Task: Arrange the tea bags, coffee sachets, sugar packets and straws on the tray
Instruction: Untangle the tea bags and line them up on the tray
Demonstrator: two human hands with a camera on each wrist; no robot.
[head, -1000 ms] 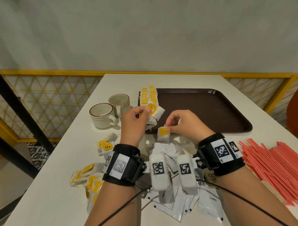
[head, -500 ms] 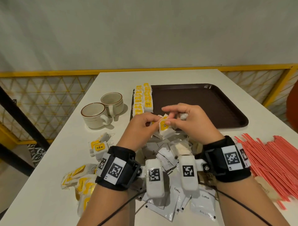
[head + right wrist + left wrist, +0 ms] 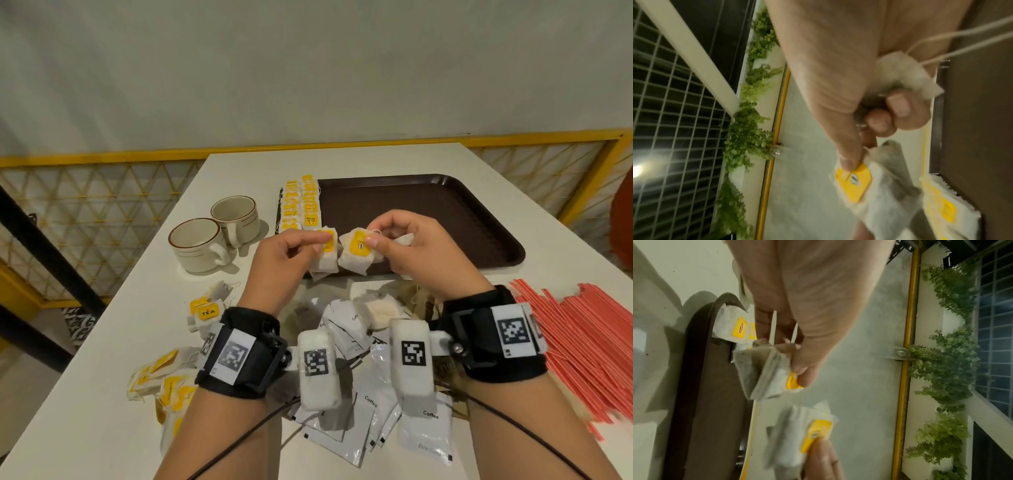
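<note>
Left hand (image 3: 807,305) pinching tea bag (image 3: 764,374), brown tray (image 3: 711,386) beneath

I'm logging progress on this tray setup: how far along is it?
Early. Done: two rows of tea bags along the tray left edge. In hand: left hand and right hand each pinch a tea bag. Left: coffee sachets, straws, loose tea bags.

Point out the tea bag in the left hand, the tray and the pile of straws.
tea bag in the left hand (image 3: 327,255): head view, on its white paper body.
tray (image 3: 445,219): head view, on its bare brown floor.
pile of straws (image 3: 589,342): head view, on the middle of the red heap.
</note>
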